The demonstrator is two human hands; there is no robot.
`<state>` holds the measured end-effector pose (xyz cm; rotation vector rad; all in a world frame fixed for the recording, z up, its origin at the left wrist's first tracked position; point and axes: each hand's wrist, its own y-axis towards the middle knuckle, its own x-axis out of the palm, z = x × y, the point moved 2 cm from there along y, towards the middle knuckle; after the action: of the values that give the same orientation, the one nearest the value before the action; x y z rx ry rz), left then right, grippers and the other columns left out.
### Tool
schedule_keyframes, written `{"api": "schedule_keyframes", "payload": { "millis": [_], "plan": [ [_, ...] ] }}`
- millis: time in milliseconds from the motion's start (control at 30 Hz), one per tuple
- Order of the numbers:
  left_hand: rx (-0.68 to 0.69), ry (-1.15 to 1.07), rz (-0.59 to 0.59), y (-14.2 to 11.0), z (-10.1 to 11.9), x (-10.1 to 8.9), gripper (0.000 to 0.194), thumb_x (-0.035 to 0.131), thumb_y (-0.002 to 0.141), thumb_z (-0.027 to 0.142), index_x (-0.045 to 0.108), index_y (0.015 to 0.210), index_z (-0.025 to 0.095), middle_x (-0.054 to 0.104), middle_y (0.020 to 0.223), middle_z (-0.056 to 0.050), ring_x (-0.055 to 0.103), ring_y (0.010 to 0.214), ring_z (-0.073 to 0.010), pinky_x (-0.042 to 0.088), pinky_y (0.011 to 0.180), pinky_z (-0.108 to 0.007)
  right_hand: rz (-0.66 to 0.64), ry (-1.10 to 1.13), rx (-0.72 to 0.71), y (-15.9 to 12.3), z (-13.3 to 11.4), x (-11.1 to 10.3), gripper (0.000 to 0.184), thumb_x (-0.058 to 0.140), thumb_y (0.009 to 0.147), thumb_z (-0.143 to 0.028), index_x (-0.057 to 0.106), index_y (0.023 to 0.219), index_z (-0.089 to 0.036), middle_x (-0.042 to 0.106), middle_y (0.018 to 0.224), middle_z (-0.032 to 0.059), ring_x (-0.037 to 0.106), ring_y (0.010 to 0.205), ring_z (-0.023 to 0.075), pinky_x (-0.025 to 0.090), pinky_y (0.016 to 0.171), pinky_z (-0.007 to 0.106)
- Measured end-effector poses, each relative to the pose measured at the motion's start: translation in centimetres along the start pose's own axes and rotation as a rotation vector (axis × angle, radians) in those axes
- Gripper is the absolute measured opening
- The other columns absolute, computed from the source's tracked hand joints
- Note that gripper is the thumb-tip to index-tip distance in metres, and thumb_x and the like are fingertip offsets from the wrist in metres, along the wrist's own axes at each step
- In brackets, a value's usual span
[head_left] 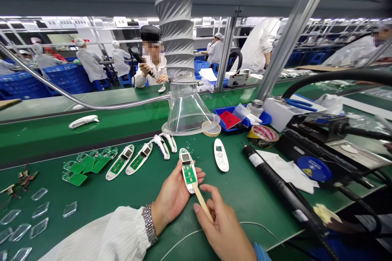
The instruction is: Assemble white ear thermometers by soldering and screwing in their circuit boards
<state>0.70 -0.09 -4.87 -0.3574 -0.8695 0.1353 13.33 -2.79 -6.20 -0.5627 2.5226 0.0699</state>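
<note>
The white-shelled unit (pixel 190 176), with its green circuit board facing up, is located at the lower center of the frame. The left hand (pixel 172 196) supports it from beneath: thumb at the left edge, fingertips extending past the right edge. The right hand (pixel 226 222) grips a wooden stick (pixel 202 203) between thumb and fingers; the stick's tip meets the unit's lower end. A white cover (pixel 221 155) lies right of center. Loose circuit boards (pixel 76 178) and clear plastic pieces (pixel 39 227) occupy the left and lower left.
</note>
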Motion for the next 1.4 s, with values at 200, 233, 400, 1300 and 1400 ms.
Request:
{"api": "schedule_keyframes", "payload": {
  "millis": [200,233,400,1300,1400],
  "plan": [
    [0.009,0.015,0.020,-0.1,-0.1,0.2,0.030,0.045,0.089,0.035,0.062,0.085,0.011,0.066,0.084,-0.010,0.061,0.090,-0.0216,0.041,0.094,-0.037,0.129,-0.412,-0.172,0.0,-0.2,0.6,0.028,0.026,0.093,-0.033,0.045,0.109,-0.020,0.061,0.060,0.0009,0.059,0.050,0.0207,0.029,0.046,0.027],
    [0.016,0.014,0.026,-0.2,-0.1,0.2,0.029,0.046,0.089,0.035,0.063,0.085,0.011,0.066,0.085,-0.010,0.061,0.092,-0.0215,0.040,0.095,-0.037,0.183,-0.474,-0.207,0.1,-0.2,0.8,0.028,0.025,0.094,-0.031,0.045,0.109,-0.019,0.061,0.058,0.0011,0.059,0.047,0.0206,0.028,0.044,0.027],
    [0.068,0.029,0.003,-0.5,0.1,0.4,0.033,0.043,0.090,0.035,0.064,0.092,0.011,0.066,0.091,-0.010,0.060,0.095,-0.0203,0.038,0.098,-0.035,0.379,-0.580,-0.337,0.4,-0.9,1.6,0.026,0.022,0.094,-0.023,0.047,0.101,-0.016,0.057,0.049,-0.0002,0.055,0.036,0.0176,0.025,0.040,0.027],
    [0.007,0.056,-0.099,-0.5,0.5,0.5,0.034,0.043,0.090,0.038,0.059,0.104,0.011,0.062,0.082,-0.006,0.060,0.075,-0.0160,0.050,0.071,-0.026,-0.127,0.850,0.156,1.7,-1.1,1.6,0.049,0.042,0.075,-0.067,0.039,0.070,-0.019,0.023,0.044,-0.0119,0.012,0.037,0.0035,0.010,0.035,0.017],
    [-0.008,0.041,-0.121,-0.7,0.6,0.6,0.033,0.043,0.090,0.037,0.059,0.102,0.011,0.060,0.081,-0.006,0.059,0.072,-0.0152,0.049,0.067,-0.025,-0.029,0.848,0.133,1.6,-0.9,2.3,0.052,0.049,0.073,-0.068,0.040,0.065,-0.017,0.028,0.044,-0.0103,0.019,0.039,0.0027,0.011,0.037,0.017]
  ]
}}
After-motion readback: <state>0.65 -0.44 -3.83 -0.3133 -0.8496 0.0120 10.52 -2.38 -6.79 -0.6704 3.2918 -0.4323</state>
